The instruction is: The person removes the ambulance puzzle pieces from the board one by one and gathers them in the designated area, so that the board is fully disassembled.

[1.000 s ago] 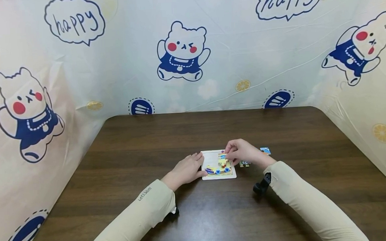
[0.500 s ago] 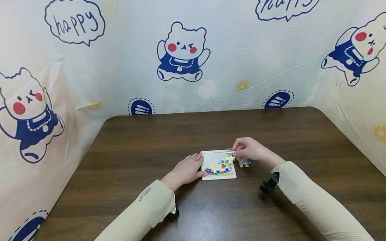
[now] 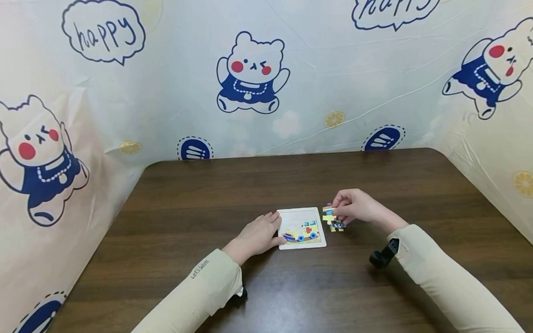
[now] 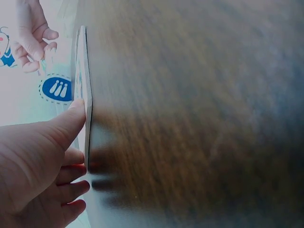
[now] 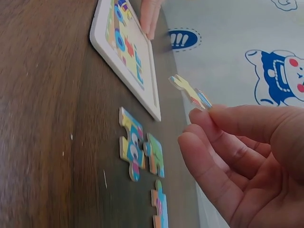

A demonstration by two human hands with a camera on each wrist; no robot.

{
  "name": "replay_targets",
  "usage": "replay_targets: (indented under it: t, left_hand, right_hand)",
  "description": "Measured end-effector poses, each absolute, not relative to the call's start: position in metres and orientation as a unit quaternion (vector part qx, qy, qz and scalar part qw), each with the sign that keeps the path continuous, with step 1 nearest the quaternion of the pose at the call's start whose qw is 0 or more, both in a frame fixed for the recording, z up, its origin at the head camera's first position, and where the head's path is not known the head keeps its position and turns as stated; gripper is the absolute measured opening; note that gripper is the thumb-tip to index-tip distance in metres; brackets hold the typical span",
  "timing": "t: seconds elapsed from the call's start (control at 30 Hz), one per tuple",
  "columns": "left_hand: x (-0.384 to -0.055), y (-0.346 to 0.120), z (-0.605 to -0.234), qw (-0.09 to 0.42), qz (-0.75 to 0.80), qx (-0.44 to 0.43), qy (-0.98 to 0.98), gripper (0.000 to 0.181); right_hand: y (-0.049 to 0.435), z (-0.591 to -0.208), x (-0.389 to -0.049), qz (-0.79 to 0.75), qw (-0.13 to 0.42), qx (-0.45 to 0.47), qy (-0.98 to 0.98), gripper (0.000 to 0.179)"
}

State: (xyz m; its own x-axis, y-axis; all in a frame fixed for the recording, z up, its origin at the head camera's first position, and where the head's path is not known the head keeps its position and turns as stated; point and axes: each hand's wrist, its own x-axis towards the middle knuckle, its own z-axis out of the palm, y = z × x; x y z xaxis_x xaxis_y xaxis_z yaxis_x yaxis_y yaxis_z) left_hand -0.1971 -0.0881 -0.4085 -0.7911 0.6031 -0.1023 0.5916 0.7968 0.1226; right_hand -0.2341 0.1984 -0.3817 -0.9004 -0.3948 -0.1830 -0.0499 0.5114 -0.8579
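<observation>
A white puzzle tray (image 3: 303,246) lies on the table, with a yellow, red and blue vehicle picture filling its lower part and bare white above. My left hand (image 3: 257,236) rests at the tray's left side; in the left wrist view its thumb (image 4: 73,121) lies on the rim. Just right of the tray, my right hand (image 3: 361,207) pinches a jigsaw piece (image 5: 192,92) between thumb and index finger. That piece is yellow with blue and is raised off the table. Below it a loose jigsaw piece (image 5: 130,147) with big printed eyes lies on the wood.
Two more jigsaw pieces lie past the eyed one in the right wrist view: a green one (image 5: 155,154) and a partly cropped one (image 5: 160,209). The brown table (image 3: 204,190) meets a printed cloth backdrop (image 3: 255,132) at its far edge.
My right hand has moved right with the jigsaw piece, from over the tray to beside it. The vehicle's blue windows in the tray now show uncovered. My left hand stays put.
</observation>
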Motion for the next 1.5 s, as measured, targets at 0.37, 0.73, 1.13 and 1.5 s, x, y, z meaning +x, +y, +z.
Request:
replay_targets:
  t: [0.37,0.73,1.13,1.5]
  left_hand:
    - [-0.196,-0.088,-0.408,0.064,0.039,0.316,0.946,0.065]
    - [-0.197,-0.088,-0.410,0.062,0.036,0.317,0.946,0.065]
    - [-0.197,-0.089,-0.411,0.063,0.038,0.317,0.946,0.064]
    - [-0.197,-0.088,-0.410,0.061,0.036,0.317,0.946,0.064]
  right_hand:
    - [0.225,-0.382,-0.230,-0.477,0.179,-0.125,0.851,0.013]
    - [0.247,-0.386,-0.224,-0.456,0.193,-0.113,0.861,0.013]
    - [0.252,-0.401,-0.229,-0.414,0.185,-0.121,0.883,0.005]
    - [0.246,-0.405,-0.230,-0.348,0.152,-0.115,0.918,0.005]
